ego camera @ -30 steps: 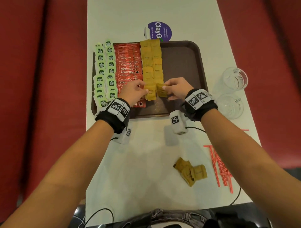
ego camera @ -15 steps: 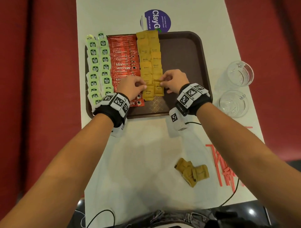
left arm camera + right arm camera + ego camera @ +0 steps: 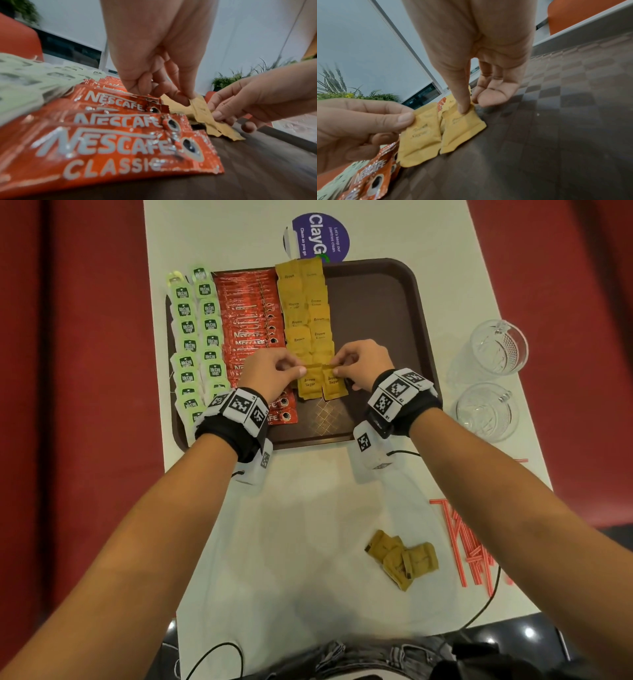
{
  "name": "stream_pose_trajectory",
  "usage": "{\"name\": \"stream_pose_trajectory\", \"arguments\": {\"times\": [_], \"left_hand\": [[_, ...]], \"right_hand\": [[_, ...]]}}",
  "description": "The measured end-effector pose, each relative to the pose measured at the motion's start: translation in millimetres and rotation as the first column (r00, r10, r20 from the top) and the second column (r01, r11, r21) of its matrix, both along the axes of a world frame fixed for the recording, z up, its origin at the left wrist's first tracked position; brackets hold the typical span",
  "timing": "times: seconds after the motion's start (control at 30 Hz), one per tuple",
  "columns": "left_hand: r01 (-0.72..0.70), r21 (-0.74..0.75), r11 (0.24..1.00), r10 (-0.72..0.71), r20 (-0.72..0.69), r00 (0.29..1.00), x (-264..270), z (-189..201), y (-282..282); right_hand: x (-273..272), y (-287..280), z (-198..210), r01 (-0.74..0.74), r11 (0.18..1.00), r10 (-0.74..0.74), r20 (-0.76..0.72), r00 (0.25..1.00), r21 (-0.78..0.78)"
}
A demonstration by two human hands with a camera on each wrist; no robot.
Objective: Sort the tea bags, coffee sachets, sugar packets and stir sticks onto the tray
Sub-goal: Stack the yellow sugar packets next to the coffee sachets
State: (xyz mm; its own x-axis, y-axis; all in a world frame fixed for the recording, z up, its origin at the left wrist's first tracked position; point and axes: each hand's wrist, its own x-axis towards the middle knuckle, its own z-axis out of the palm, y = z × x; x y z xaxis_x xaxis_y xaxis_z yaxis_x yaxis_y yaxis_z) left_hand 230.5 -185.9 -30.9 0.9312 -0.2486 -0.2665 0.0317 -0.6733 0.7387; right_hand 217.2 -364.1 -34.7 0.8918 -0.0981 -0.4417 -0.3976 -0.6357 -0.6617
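Sugar packets [image 3: 305,313] fill the tray's [image 3: 387,302] third column; the left hand [image 3: 270,371] pinches one packet [image 3: 309,383], the right hand [image 3: 359,362] pinches its neighbour [image 3: 335,385], both at the column's near end.

Both forearms reach toward twelve o'clock, wrists banded. The left hand [image 3: 270,371] pinches with thumb and forefinger; the right hand [image 3: 363,364], at its three o'clock, pinches likewise.
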Motion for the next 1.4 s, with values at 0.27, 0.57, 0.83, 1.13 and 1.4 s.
{"name": "stream_pose_trajectory", "arguments": {"times": [0.27,0.57,0.83,1.13,1.4], "left_hand": [[0.057,0.083,0.995,-0.057,-0.008,0.998,0.0,-0.2,0.9],[0.160,0.016,0.987,-0.156,-0.151,0.976,-0.2,8.0,7.7],[0.087,0.155,0.984,-0.081,-0.043,0.996,5.0,4.1,0.2],[0.042,0.139,0.989,-0.041,-0.005,0.999,1.7,11.6,0.7],[0.320,0.056,0.946,-0.319,-0.021,0.948,-93.4,42.2,-8.4]], "right_hand": [[0.8,3.0,-4.0,0.039,0.999,-0.039,0.000,0.999,0.028],[-4.2,4.0,-3.6,0.087,0.994,-0.089,0.028,0.996,0.064],[-9.4,6.9,-2.8,0.046,0.996,-0.045,-0.007,0.999,0.072],[-16.5,4.7,8.0,0.082,0.994,-0.084,0.013,0.996,0.078],[-108.1,-15.4,36.7,-0.228,0.969,0.230,-0.009,0.973,0.089]]}}
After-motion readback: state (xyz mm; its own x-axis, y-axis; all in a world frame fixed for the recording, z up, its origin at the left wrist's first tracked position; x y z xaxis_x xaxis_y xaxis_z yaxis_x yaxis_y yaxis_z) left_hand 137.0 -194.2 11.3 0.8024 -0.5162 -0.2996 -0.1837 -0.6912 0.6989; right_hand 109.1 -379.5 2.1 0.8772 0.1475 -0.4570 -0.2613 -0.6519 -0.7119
